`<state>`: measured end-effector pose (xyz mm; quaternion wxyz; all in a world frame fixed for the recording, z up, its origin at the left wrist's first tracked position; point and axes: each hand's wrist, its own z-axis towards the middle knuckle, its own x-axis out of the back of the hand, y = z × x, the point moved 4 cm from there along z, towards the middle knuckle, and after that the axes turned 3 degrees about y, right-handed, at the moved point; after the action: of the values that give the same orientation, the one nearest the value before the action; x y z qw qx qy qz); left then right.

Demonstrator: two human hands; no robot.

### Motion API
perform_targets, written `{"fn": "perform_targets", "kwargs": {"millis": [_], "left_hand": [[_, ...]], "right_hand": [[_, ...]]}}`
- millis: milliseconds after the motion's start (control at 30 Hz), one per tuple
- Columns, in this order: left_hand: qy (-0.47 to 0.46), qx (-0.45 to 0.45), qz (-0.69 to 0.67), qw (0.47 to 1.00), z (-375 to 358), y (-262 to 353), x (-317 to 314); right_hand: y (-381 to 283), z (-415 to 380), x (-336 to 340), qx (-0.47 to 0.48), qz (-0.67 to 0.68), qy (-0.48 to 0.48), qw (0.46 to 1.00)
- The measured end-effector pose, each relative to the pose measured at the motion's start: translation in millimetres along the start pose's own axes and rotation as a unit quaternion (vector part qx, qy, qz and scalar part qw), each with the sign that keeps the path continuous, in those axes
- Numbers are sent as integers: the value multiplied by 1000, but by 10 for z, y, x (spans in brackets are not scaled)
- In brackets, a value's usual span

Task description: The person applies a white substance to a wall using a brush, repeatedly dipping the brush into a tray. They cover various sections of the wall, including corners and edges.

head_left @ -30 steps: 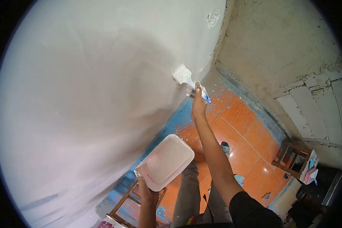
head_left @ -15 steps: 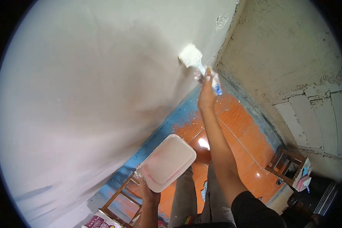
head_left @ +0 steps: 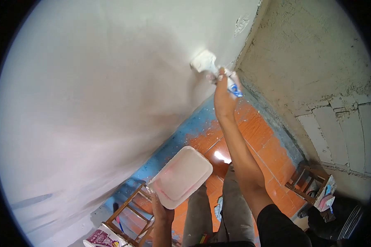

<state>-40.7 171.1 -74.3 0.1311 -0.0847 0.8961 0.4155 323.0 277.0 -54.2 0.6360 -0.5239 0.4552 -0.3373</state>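
Observation:
A wide paintbrush (head_left: 204, 61), its head coated in white paint, touches the pale wall (head_left: 123, 74) near the corner. My right hand (head_left: 225, 92) is closed around its handle, which has a blue end, and the fingers are smeared with white. Lower down, my left hand (head_left: 163, 212) grips the near edge of a shallow white plastic tub (head_left: 183, 175). Pinkish streaks mark the tub's inside, and it is tilted toward my view. Part of the left hand's fingers is hidden behind the tub.
A rough unpainted wall (head_left: 305, 57) meets the pale wall at right. Below is an orange tiled floor (head_left: 259, 140) with a blue paint-spattered border. A wooden stool (head_left: 311, 183) holding small items stands at right; a wooden frame (head_left: 130, 214) and a purple-patterned bucket (head_left: 101, 238) are at lower left.
The paintbrush and my right hand have shifted slightly left, with the brush head tilting a little more sideways. The tub in my left hand stays nearly where it was.

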Motion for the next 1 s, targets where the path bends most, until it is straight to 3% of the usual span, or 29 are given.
{"fn": "perform_targets", "kwargs": {"millis": [133, 200, 333, 400, 467, 533, 633, 733, 800, 867, 967, 1000], "left_hand": [[-5, -9, 3, 1000, -29, 48, -10], [-27, -32, 14, 999, -62, 100, -56], [-10, -23, 4, 1000, -49, 54, 63], [-52, -47, 34, 997, -79, 79, 61], [-26, -27, 7, 999, -64, 36, 113], [-11, -13, -10, 1000, -60, 3, 136], [-13, -17, 8, 1000, -80, 13, 124], [-22, -36, 34, 999, -79, 37, 97], [-1, -18, 4, 1000, -73, 15, 136], [1, -31, 14, 999, -75, 44, 124], [-10, -43, 30, 999, -95, 111, 83], [-16, -45, 37, 998, -95, 113, 78]], "right_hand": [[-389, 13, -94, 24, 144, 20, 989], [-56, -14, -64, 22, 187, 28, 982], [1237, -225, 92, -94, 180, 56, 978], [1712, -278, 213, -134, 139, 64, 979], [1913, -270, 357, -159, 54, 55, 984], [1842, -156, 417, -161, -78, 27, 983], [1170, -92, 278, -118, -47, 45, 991], [321, -93, 78, -4, 69, 14, 998], [74, -109, -57, -15, 128, -8, 992], [205, -143, -96, -45, 145, -16, 988], [1005, -246, 9, -130, 77, -46, 987], [1194, -282, 55, -143, 99, -13, 985]]}}
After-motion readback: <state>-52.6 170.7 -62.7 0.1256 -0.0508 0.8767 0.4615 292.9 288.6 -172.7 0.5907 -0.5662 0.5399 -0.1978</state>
